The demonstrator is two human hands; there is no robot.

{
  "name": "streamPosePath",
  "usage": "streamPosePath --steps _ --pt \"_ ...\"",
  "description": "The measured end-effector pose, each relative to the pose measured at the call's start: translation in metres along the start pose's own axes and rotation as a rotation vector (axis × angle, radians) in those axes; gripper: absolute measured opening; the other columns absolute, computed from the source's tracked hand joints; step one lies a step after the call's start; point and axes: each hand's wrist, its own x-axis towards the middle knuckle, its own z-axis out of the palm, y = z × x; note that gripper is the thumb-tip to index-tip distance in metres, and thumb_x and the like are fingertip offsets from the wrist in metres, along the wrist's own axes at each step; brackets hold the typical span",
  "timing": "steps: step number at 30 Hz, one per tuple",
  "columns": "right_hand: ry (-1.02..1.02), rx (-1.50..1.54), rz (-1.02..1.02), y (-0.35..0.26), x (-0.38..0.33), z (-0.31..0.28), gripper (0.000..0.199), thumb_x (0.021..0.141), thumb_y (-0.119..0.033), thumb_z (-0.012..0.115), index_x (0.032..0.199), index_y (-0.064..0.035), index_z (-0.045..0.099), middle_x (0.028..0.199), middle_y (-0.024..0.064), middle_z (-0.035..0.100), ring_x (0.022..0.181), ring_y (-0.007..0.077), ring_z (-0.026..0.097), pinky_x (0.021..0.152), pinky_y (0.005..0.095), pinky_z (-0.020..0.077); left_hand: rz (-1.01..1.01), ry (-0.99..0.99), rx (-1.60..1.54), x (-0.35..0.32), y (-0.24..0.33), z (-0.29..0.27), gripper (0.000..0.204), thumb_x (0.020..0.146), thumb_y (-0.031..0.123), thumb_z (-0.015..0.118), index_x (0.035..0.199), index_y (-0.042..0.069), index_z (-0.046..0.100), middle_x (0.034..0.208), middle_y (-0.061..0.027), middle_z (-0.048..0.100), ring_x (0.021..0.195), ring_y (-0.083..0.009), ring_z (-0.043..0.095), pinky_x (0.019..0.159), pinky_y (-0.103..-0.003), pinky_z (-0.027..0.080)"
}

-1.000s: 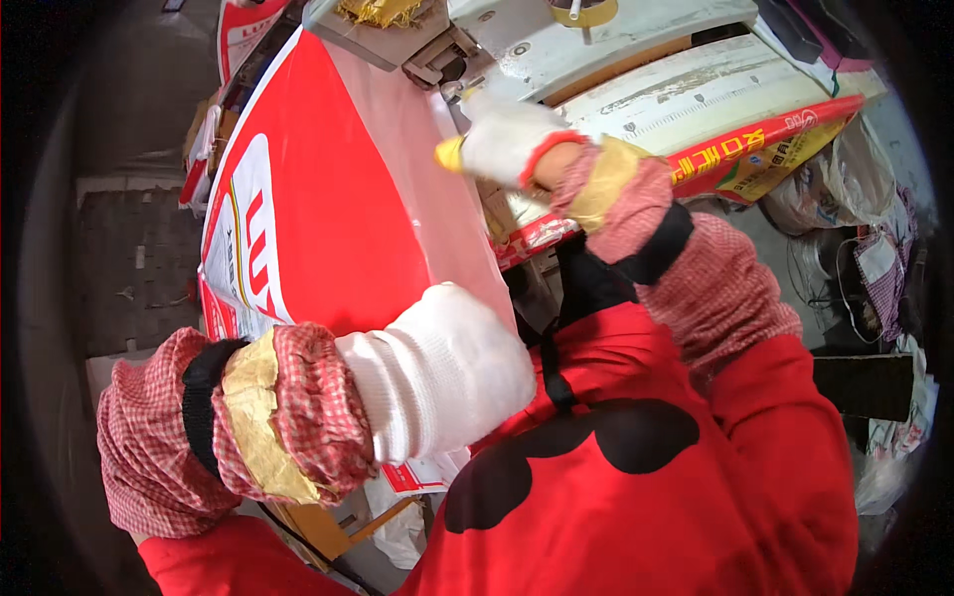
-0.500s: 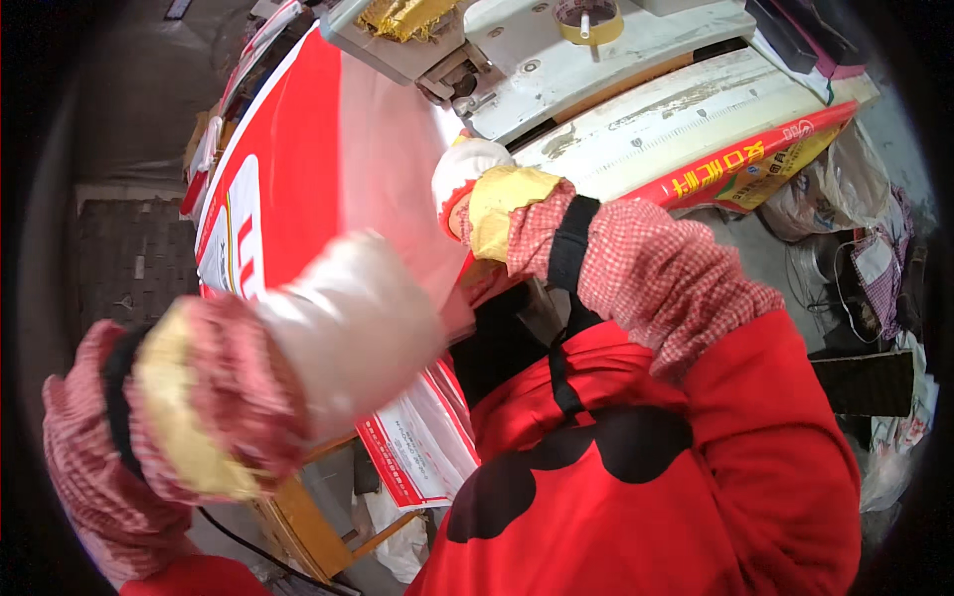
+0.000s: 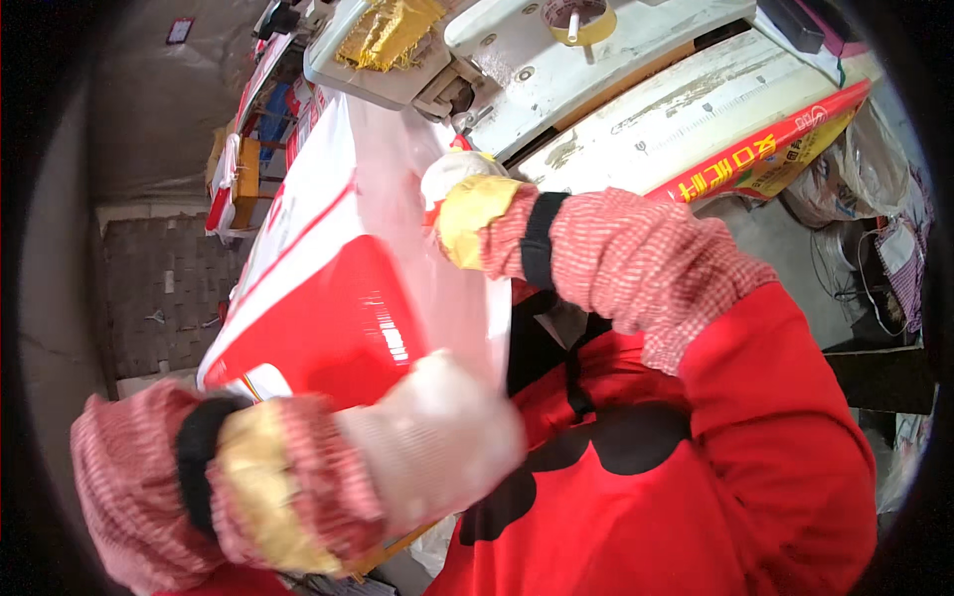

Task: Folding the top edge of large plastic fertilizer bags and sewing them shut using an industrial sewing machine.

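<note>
A large red and white plastic sack (image 3: 328,328) hangs from beside the sewing machine (image 3: 596,60) toward my body. My right hand (image 3: 463,181), in a white glove, is closed on the sack's upper edge just beneath the machine head. Lower down, my left hand (image 3: 442,437), also gloved in white, is at the sack's near edge, over its red printed part. Motion smears that hand and its fingers cannot be made out. Checked sleeve covers with black bands wrap both forearms.
A roll of yellow tape (image 3: 578,22) sits on the machine, near a frayed yellow cloth (image 3: 388,32). A white worktop with a ruler scale (image 3: 686,119) extends right, a red and yellow printed strip (image 3: 765,149) along its front. Plastic bags (image 3: 865,169) hang beyond it.
My left hand has moved right and down, closer to my body. The sack has shifted, showing a different part of its print. My right hand stays near the machine, moving only slightly left.
</note>
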Motion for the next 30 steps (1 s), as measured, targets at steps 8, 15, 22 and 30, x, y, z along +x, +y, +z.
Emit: streamPosePath --steps 8,15,22,30 --pt "-0.156 0.170 -0.114 0.018 0.008 0.012 0.032 0.084 -0.033 0.043 0.088 -0.0037 0.056 0.074 0.0115 0.059 0.070 0.0266 0.058 0.065 0.0429 0.0455 0.037 -0.227 -0.380 0.019 -0.030 -0.029 0.012 0.064 0.021 0.059 0.062 0.010 0.056 0.053 -0.0049 0.054 0.051 -0.0227 0.058 0.041 -0.035 0.042" --pt "-0.314 0.309 -0.191 0.064 0.007 -0.002 0.041 0.087 -0.033 0.040 0.100 0.0038 0.052 0.078 0.0152 0.058 0.073 0.0283 0.058 0.067 0.0438 0.0463 0.001 0.036 -0.382 0.048 -0.046 -0.026 0.021 0.072 0.019 0.057 0.089 0.007 0.051 0.053 -0.0094 0.050 0.052 -0.0310 0.057 0.045 -0.041 0.044" --pt "-0.312 0.112 -0.161 0.050 -0.025 -0.029 0.036 0.086 -0.028 0.040 0.097 0.0040 0.052 0.073 0.0142 0.055 0.067 0.0263 0.055 0.061 0.0414 0.0443 -0.223 0.012 -0.520 0.037 -0.100 -0.027 0.017 0.071 0.020 0.060 0.087 0.013 0.063 0.067 -0.0064 0.060 0.059 -0.0240 0.058 0.056 -0.031 0.048" --pt "0.121 -1.031 0.186 -0.093 -0.092 -0.092 0.011 0.074 -0.012 0.050 0.067 -0.0090 0.058 0.046 0.0039 0.045 0.040 0.0170 0.048 0.038 0.0311 0.0376 0.274 0.295 -0.450 0.022 -0.145 0.006 0.014 0.068 0.016 0.063 0.081 0.010 0.064 0.074 -0.0052 0.062 0.066 -0.0229 0.059 0.061 -0.033 0.047"
